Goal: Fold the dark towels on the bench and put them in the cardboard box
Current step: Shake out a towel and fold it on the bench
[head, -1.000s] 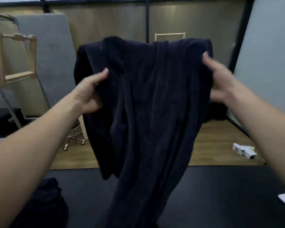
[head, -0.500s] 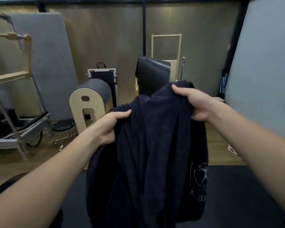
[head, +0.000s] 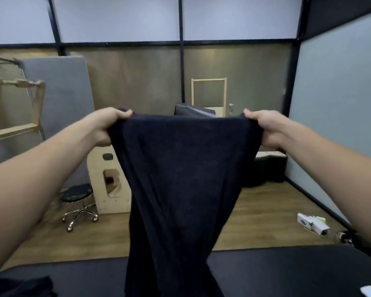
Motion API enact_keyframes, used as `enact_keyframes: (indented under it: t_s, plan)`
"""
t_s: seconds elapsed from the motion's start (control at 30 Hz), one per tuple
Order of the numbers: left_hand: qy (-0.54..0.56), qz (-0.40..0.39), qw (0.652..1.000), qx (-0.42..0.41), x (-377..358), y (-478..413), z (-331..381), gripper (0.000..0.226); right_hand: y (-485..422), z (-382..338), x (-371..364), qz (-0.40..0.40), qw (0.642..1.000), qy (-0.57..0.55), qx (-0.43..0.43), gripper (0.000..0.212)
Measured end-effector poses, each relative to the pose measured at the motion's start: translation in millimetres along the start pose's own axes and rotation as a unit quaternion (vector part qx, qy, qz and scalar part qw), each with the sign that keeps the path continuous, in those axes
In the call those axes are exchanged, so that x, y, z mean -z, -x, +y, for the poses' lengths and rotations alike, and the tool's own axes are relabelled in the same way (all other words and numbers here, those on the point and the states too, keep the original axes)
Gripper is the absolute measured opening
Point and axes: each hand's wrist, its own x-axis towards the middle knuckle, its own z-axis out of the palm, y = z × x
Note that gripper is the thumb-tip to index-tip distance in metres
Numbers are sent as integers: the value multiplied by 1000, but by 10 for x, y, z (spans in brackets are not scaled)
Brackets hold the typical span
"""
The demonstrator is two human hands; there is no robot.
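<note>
You've got matt, fuzzy dark cloth in that towel (head: pixel 180 179); your bench (head: pixel 287 273) looks smooth, dull black padding, the stool (head: pixel 78 192) legs gleam chrome, the floor (head: pixel 255 221) is satin wood.

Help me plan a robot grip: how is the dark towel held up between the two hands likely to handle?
Probably floppy: the towel sags and narrows into folds below the left hand and right hand gripping its top corners. Likely light for its size, since those two grips seem to carry it. Its matte cloth probably won't slip.
</note>
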Motion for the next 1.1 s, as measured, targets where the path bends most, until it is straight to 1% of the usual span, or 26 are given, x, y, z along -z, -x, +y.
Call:
enact_keyframes:
  t_s: [0.03,0.07,0.1,0.13,0.2,0.23,0.27,0.3,0.33,0.4,0.43,0.47,0.53,0.57,0.6,0.67,0.7,0.73,0.8,0.83,0.87,0.9,0.97,1.0,1.03,1.1]
  plan:
    - [93,0,995,-42,62,15,186,21,-21,-162,26,7,998,-61,17,22]
    - [141,-15,987,-78,96,32,295,20,-8,-286,33,-8,992,-119,33,24]
    - [126,-29,988,-84,94,57,296,22,17,-329,24,-35,989,-138,40,25]
    - [51,-33,996,-64,76,74,159,27,68,-253,-1,-64,993,-100,28,24]
    - [-126,-35,991,-1,81,139,-179,31,192,99,-33,-90,993,77,-28,23]
    - [-160,-20,987,17,99,165,-224,29,238,200,-31,-87,988,119,-40,21]
    - [-149,-4,989,12,118,162,-170,24,245,192,-19,-76,991,105,-37,16]
    - [-100,14,995,-7,127,161,-46,18,240,91,-22,-62,996,68,-19,12]
    - [-29,21,999,-33,134,164,110,13,211,-61,-25,-49,999,23,6,14]
    - [107,5,990,-93,57,184,386,13,134,-401,-52,-38,993,-98,48,19]
    - [119,-6,987,-106,-5,170,404,13,123,-487,-75,-40,988,-138,61,21]
    - [70,-10,992,-103,-57,160,353,14,134,-503,-85,-47,987,-139,63,22]
    - [-40,36,995,-80,-47,92,230,22,87,-401,-35,-31,996,-67,45,24]
    - [-40,70,993,-86,-6,36,233,23,45,-352,4,-13,998,-41,37,26]
    - [-4,100,990,-102,41,-6,296,22,23,-353,36,7,998,-37,42,28]
    - [96,120,979,-137,98,-58,476,21,11,-423,69,38,994,-78,69,31]
    - [119,109,977,-136,85,-64,514,23,16,-450,67,39,990,-108,78,30]
    - [102,81,984,-122,50,-48,495,25,51,-443,60,23,989,-117,84,28]
    - [-12,15,998,-62,21,-16,307,32,105,-276,90,-31,998,-16,59,15]
    - [-58,-1,997,-52,26,-40,224,34,102,-182,138,-37,997,46,46,11]
    - [-72,2,995,-70,39,-72,195,36,96,-140,186,-27,996,73,46,11]
    - [-49,10,993,-103,53,-95,211,37,86,-165,199,-6,997,61,54,11]
    - [30,28,983,-180,66,-115,317,38,77,-320,179,30,995,-39,85,20]
    - [52,23,976,-212,60,-118,380,40,88,-408,148,29,991,-90,98,25]
    - [59,4,970,-237,37,-96,423,43,92,-452,119,13,988,-107,108,29]
    - [28,-23,962,-272,8,-16,477,53,94,-454,101,-17,994,-28,102,31]
